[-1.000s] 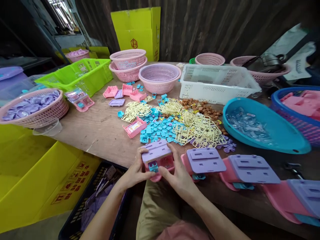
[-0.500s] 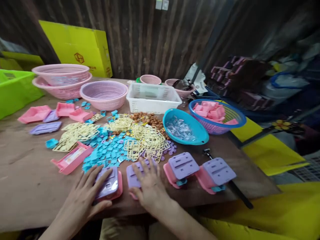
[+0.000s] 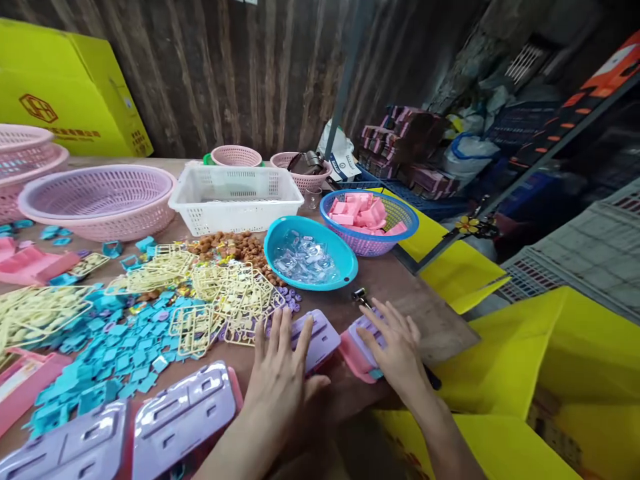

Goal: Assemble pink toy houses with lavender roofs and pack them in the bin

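With fingers spread flat, my left hand (image 3: 284,370) rests on or just above a purple-topped plastic toy piece (image 3: 320,339), covering its left side. A second such piece, purple over a pink body (image 3: 354,357), lies under my right hand (image 3: 397,350), whose fingers are stretched across its top. Neither hand grips anything. Left of my left hand sit two more of these purple-topped pieces, one nearer (image 3: 185,417) and one at the lower left edge (image 3: 70,443). Partly hidden beyond my right hand is a tool with a metal head (image 3: 360,295) and a black handle.
Heaps of blue plastic parts (image 3: 125,347), cream frames (image 3: 240,300) and brown pieces (image 3: 240,247) cover the table's left. Behind stand a blue bowl of clear parts (image 3: 345,283), a basket of pink parts (image 3: 413,230) and a white basket (image 3: 235,217). Yellow cartons (image 3: 500,360) flank the table's right edge.
Both hands have moved right, from the two left purple-topped pieces to the two right ones. The view has turned right, so everything on the table appears shifted left.
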Demonstrator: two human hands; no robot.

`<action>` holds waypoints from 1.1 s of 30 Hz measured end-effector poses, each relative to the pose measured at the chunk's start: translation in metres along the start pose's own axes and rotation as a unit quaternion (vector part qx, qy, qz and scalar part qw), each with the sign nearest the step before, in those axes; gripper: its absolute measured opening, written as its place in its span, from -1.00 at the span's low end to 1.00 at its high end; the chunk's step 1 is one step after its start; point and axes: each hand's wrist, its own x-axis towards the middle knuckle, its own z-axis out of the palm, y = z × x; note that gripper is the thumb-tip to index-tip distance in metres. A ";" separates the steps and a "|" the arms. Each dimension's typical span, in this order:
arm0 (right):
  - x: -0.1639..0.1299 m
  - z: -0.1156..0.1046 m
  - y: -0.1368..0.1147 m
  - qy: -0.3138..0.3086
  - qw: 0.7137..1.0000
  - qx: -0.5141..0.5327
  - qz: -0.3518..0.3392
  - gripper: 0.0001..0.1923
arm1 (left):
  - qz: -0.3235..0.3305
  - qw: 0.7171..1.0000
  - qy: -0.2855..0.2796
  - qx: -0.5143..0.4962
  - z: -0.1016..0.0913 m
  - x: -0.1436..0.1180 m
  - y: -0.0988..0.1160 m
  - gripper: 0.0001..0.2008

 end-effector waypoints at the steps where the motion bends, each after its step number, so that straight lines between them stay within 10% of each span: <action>1: -0.003 0.006 0.006 -0.017 1.000 0.003 -0.001 -0.62 | 0.007 1.000 -0.020 0.003 0.006 0.007 0.002 -0.25; 11: 0.006 0.011 -0.021 0.066 0.994 0.085 -0.013 -0.65 | 0.073 0.990 -0.110 0.041 -0.022 -0.029 -0.066 -0.34; 20: 0.008 0.068 -0.085 -0.173 0.979 0.098 -0.036 -0.45 | 0.026 0.981 -0.192 -0.024 -0.037 -0.023 -0.059 -0.35; 33: 0.039 0.080 -0.105 -0.200 0.957 0.167 -0.130 -0.79 | 0.028 0.976 -0.217 -0.012 -0.044 -0.022 -0.050 -0.35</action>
